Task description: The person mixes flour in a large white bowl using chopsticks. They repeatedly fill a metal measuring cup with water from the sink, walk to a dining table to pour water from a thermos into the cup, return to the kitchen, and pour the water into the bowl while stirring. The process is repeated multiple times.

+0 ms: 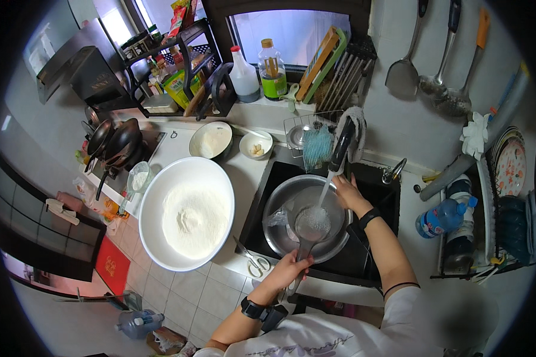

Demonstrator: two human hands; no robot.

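My left hand (290,271) grips the handle of a translucent plastic water scoop (303,243). The scoop's bowl is over a stainless steel basin (271,196) standing in the dark sink (252,223). Water (325,189) streams from the faucet (343,145) into the scoop, where it bubbles. My right hand (352,193) is beside the stream, near the far right of the basin's rim and just below the faucet. Its fingertips are partly hidden, so what it touches is unclear. A crumpled clear plastic bag (277,217) shows at the basin's left side.
Left of the sink stands a large white bowl (152,236) of flour-like powder. Scissors (255,262) lie by the sink's front left corner. Behind are a bowl with pale powder (211,139) and a small bowl of garlic cloves (255,146). A plastic bottle (440,218) stands right.
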